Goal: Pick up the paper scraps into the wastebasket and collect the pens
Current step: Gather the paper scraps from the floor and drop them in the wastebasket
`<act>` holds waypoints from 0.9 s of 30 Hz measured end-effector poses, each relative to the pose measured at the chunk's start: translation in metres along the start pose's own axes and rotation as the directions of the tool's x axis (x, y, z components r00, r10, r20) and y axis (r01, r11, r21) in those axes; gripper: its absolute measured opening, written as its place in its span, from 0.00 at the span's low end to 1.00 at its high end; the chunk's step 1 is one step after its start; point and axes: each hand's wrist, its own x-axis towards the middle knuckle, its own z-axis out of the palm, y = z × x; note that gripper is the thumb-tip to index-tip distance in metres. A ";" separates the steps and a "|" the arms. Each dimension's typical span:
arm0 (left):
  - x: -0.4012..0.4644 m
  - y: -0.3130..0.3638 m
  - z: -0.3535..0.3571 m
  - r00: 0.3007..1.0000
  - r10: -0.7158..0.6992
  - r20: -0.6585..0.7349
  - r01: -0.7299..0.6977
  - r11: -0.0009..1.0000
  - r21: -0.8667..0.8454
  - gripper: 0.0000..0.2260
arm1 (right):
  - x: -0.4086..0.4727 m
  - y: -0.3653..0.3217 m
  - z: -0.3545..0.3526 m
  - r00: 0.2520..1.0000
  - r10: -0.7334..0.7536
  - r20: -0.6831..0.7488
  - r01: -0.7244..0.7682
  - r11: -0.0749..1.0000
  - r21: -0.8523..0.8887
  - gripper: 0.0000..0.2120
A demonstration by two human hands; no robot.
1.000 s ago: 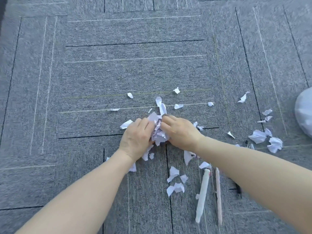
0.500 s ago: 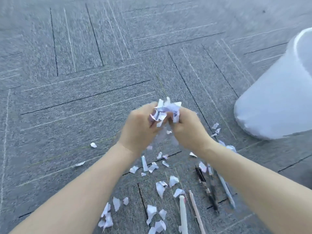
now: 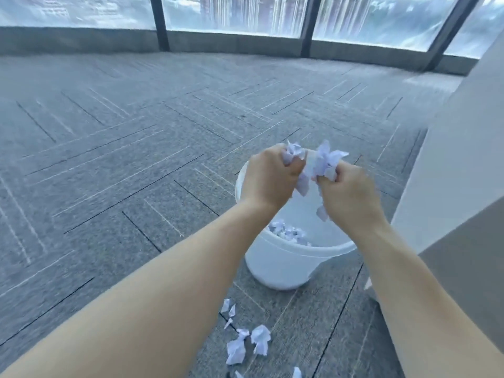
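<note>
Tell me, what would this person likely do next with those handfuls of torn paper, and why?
Probably open the fingers and let go. Both the left hand and the right hand are closed on paper scraps directly over the open white wastebasket, which already holds scraps, and one piece looks to be falling in. More scraps on the carpet wait nearby.

Wastebasket (image 3: 283, 266): white plastic, smooth, faint satin sheen, slightly translucent at the wall.
Paper scraps (image 3: 321, 162): thin white paper, matt, crumpled and torn-edged; same stock inside the basket and loose on the near floor.
Carpet (image 3: 122, 173): grey textile tiles, short rough pile, matt, with thin dark and pale lines woven in.
Far windows (image 3: 237, 12): glass, glossy, set in dark smooth frames.
Wall at right (image 3: 463, 148): pale, smooth, matt finish.
</note>
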 end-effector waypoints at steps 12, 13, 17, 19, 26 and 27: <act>-0.008 -0.011 0.005 0.957 -0.224 0.183 0.245 0.964 -0.103 0.19 | 0.007 0.014 0.014 0.975 0.126 0.182 -0.067 0.952 -0.298 0.23; -0.012 -0.015 -0.001 0.974 -0.199 0.107 0.214 0.966 -0.146 0.18 | 0.004 0.008 0.015 0.987 0.075 0.142 -0.035 0.963 -0.268 0.20; -0.046 -0.026 -0.035 0.995 -0.070 -0.073 0.066 0.996 -0.053 0.14 | -0.031 -0.028 0.021 0.967 -0.254 0.009 0.254 0.967 0.011 0.06; -0.075 -0.040 -0.053 0.993 -0.039 -0.114 0.041 0.999 0.020 0.13 | -0.060 -0.040 0.032 0.922 -0.381 0.073 0.364 0.914 0.180 0.05; -0.208 -0.158 -0.057 0.804 -0.545 0.237 0.393 0.787 0.475 0.14 | -0.142 0.036 0.123 0.703 -0.276 0.656 0.389 0.921 -0.029 0.09; -0.228 -0.171 -0.055 0.746 -0.608 0.272 0.414 0.743 0.526 0.18 | -0.148 0.055 0.133 0.676 -0.152 0.721 0.397 0.899 -0.183 0.12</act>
